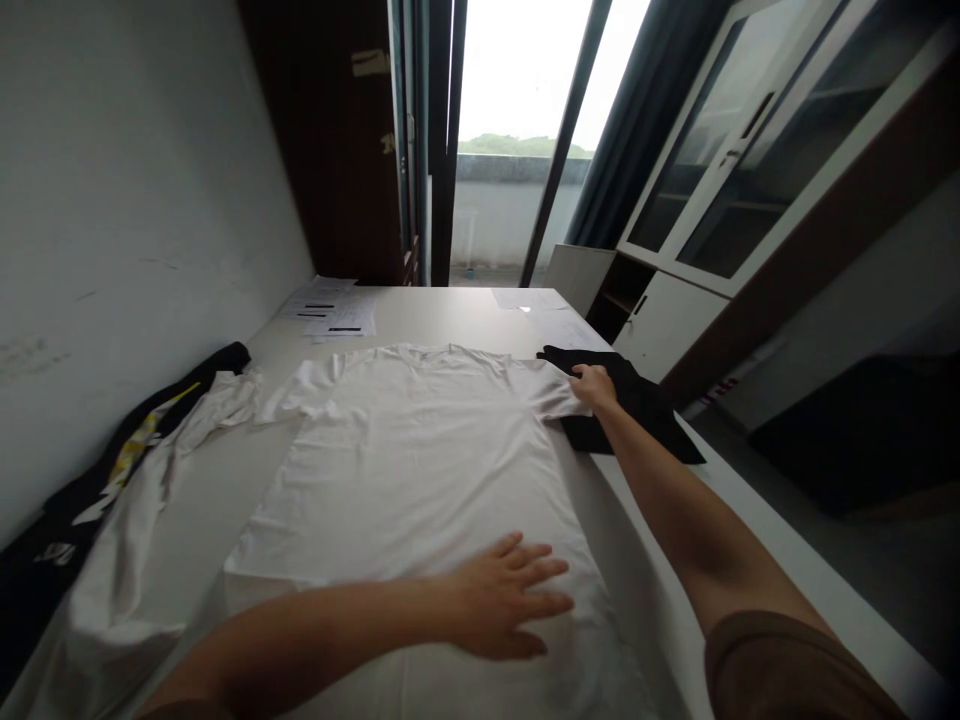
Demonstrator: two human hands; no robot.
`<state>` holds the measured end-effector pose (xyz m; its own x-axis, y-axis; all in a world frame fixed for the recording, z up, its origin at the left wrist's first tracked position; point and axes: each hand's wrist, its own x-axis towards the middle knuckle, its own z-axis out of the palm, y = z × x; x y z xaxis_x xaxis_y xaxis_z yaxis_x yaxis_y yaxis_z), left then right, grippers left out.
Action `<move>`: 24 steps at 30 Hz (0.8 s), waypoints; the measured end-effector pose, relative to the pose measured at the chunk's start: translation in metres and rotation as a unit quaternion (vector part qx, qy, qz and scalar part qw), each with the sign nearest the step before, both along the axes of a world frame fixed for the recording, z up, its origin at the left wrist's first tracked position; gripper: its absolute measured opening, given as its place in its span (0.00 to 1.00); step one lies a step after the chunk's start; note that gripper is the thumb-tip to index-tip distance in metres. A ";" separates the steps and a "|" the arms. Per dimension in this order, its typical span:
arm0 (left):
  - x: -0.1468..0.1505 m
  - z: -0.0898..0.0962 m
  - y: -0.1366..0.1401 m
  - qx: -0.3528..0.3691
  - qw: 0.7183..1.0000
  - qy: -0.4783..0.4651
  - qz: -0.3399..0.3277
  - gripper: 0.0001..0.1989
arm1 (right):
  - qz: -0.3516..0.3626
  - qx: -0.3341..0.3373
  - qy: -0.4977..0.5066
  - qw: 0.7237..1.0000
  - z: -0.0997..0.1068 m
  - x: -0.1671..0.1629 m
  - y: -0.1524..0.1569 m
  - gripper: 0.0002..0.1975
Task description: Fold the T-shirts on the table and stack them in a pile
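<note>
A white T-shirt [435, 460] lies spread on the table, its collar toward the window and both short sleeves out to the sides. Over the lower right part of the shirt, my left hand [510, 600] is flat with its fingers spread. My right hand [594, 387] is at the end of the right sleeve, its fingers closed on the sleeve's edge. Beneath that sleeve and hand, a folded black cloth [637, 400] reaches toward the table's right side.
Along the left wall lie a rumpled white garment [142, 540] and a black garment with yellow print [112, 470]. Papers [337, 315] rest at the far left of the white table [442, 308], with more sheets [555, 318] at the far right. A cabinet [675, 320] stands beyond.
</note>
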<state>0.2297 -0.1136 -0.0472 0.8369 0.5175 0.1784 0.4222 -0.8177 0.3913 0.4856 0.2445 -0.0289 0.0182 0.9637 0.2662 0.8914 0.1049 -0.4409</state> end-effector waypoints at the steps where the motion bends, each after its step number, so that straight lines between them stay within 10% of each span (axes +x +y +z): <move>1: -0.012 0.000 0.010 0.000 1.000 0.000 0.016 0.31 | -0.004 0.003 -0.023 1.000 -0.002 -0.009 -0.008 0.21; 7: -0.134 -0.016 0.098 0.011 0.942 0.036 0.334 0.24 | 0.214 -0.002 -0.109 0.971 -0.034 -0.085 -0.069 0.22; 12: -0.248 -0.021 0.153 0.007 0.812 0.059 0.580 0.20 | 0.257 -0.020 -0.100 0.961 -0.032 -0.154 -0.079 0.25; 19: -0.359 -0.005 0.141 0.031 0.657 0.078 0.749 0.20 | 0.310 -0.035 -0.130 0.941 -0.039 -0.218 -0.068 0.29; 24: -0.395 -0.012 0.133 0.002 0.622 0.075 0.779 0.28 | 0.314 -0.065 -0.160 0.934 -0.059 -0.220 -0.061 0.33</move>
<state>-0.1652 0.0191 -0.0590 -0.6733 0.7213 0.1627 0.7351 0.6294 0.2520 0.2659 0.1838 -0.0882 -0.6221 0.7818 0.0416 0.7599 0.6157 -0.2085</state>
